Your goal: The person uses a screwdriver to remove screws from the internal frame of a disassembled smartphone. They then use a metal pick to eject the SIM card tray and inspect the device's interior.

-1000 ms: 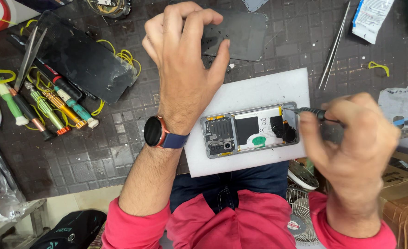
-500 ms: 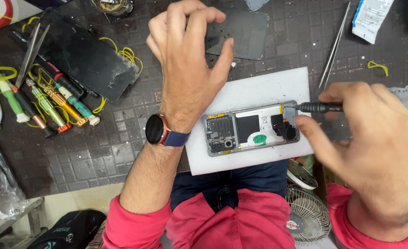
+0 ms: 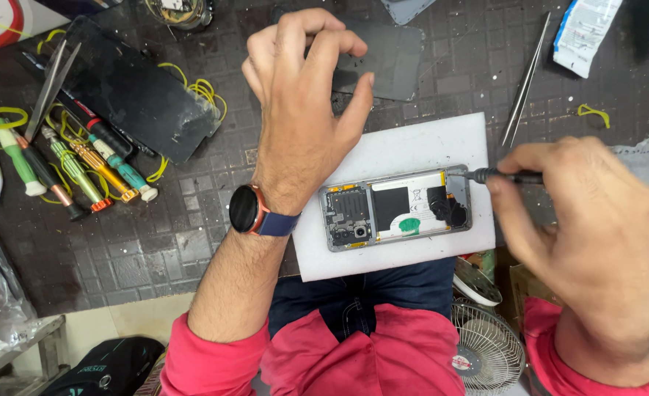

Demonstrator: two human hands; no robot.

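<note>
Screwdriver point(image 3: 504, 176) is gripped by right hand point(image 3: 596, 242), tip at opened phone's point(image 3: 398, 207) far-right corner; left hand point(image 3: 302, 110) is lifted, empty, fingers loose.

One opened phone point(image 3: 398, 209), one white pad point(image 3: 412, 147), two tweezers point(image 3: 524, 81), one fan point(image 3: 486, 352).

Dark gridded bench point(image 3: 155, 249) carries a white pad point(image 3: 412, 150) at centre; screwdrivers point(image 3: 82, 165) and a black panel point(image 3: 137, 95) lie at nine and ten o'clock, a grey sheet point(image 3: 390, 62) at twelve, tweezers point(image 3: 522, 84) at one.
</note>
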